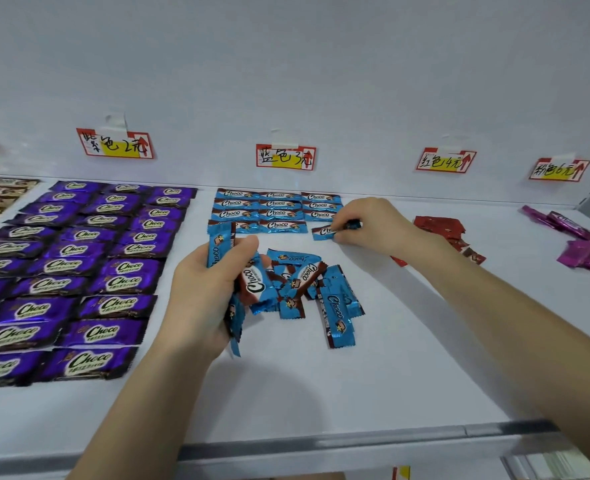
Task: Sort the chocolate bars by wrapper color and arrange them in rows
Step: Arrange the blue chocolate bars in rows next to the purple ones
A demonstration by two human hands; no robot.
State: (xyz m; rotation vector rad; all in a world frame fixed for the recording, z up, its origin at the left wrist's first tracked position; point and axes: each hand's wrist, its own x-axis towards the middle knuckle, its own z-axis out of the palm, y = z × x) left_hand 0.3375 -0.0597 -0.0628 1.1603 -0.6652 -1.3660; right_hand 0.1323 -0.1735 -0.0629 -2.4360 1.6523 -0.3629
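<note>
You are midway through the blue group. Your right hand pinches one blue bar by its right end and is setting it down at the right end of the fourth line of the blue rows, under the blue label. It lies slightly tilted and a little apart from its left neighbour. Your left hand is curled round a bundle of blue bars, held in front of the rows. More lie in a loose blue pile on the shelf. The next move likely calls for squaring that bar against the line, letting go, then drawing one from the bundle to start a fifth line at the left. Room is tight there, because the loose pile sits near the front of the rows and may need pulling toward you as lines are added. The purple rows lie near on the left and the red pile just beyond your right wrist, so keep the columns narrow. The pink pile and the front rail are well apart from the work.
</note>
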